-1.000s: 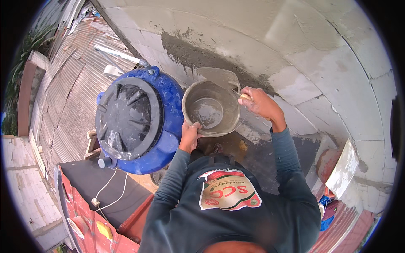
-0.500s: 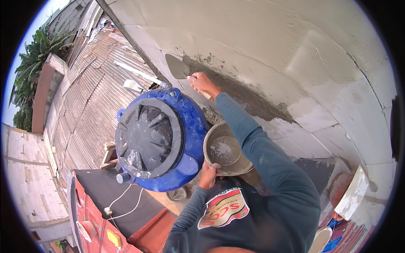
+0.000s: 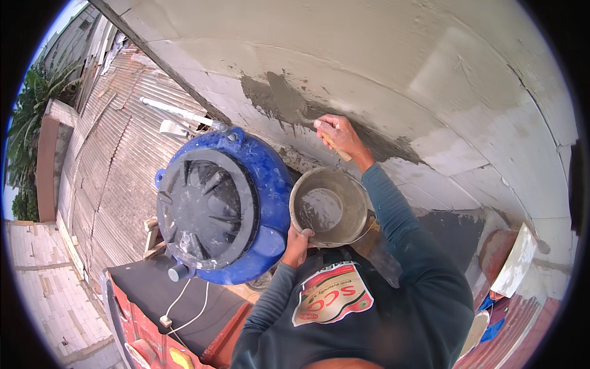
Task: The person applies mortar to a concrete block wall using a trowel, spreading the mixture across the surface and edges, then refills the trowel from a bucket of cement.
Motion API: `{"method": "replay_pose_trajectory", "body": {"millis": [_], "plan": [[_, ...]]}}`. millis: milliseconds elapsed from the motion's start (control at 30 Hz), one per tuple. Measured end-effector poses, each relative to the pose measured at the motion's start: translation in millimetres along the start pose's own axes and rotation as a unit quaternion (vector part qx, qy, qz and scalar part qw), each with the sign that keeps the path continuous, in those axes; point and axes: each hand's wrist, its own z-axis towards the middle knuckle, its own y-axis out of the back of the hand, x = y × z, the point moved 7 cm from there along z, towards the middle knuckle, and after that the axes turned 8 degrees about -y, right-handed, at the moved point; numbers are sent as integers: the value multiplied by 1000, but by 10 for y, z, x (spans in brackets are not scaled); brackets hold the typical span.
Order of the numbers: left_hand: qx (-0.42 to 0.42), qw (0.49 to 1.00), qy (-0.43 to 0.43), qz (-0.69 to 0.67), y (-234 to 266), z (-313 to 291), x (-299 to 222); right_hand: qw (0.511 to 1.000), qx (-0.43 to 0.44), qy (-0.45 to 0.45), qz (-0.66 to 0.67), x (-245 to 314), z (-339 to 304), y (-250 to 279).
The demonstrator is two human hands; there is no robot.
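My right hand [image 3: 342,136] is closed around the wooden handle of a trowel [image 3: 284,97]. The trowel's blade lies against the block wall [image 3: 455,117], over a patch of wet grey mortar [image 3: 258,97]. Below it, my left hand [image 3: 297,246] grips the near-left rim of a round grey bucket [image 3: 353,212], fingers hooked over the edge. A thin layer of wet mortar shows at the bucket's bottom, and the bucket is held close to my chest.
A blue water tank [image 3: 270,184] with a black lid [image 3: 206,212] stands directly left of the bucket. A white pipe [image 3: 178,112] runs from its top over a corrugated roof [image 3: 117,135]. At right leans a white board [image 3: 515,261]; a white cable [image 3: 200,310] hangs lower left.
The trowel has moved right along the wall with my right hand, leaving fresh mortar on the bare strip at its left. My left hand still holds the bucket.
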Motion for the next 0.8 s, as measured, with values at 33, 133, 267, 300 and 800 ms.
{"method": "replay_pose_trajectory", "body": {"millis": [33, 133, 267, 300, 800], "plan": [[2, 1000, -13, 2, 13, 35, 14, 1000, 0, -5, -13, 55, -111, 62], [11, 1000, -9, -1, -92, 98, -21, 1000, -10, -28, 10, 160, -401, 285], [13, 1000, -13, 5, -148, 182, 27, 999, -18, -38, 1, 301, -680, 458], [13, 1000, -16, 2, -167, 204, 28, 999, -25, -32, -31, 346, -751, 513], [-21, 989, -132, 67, -626, 268, -94, 717, -53, 168, -675, -721, -1595, 320]]}}
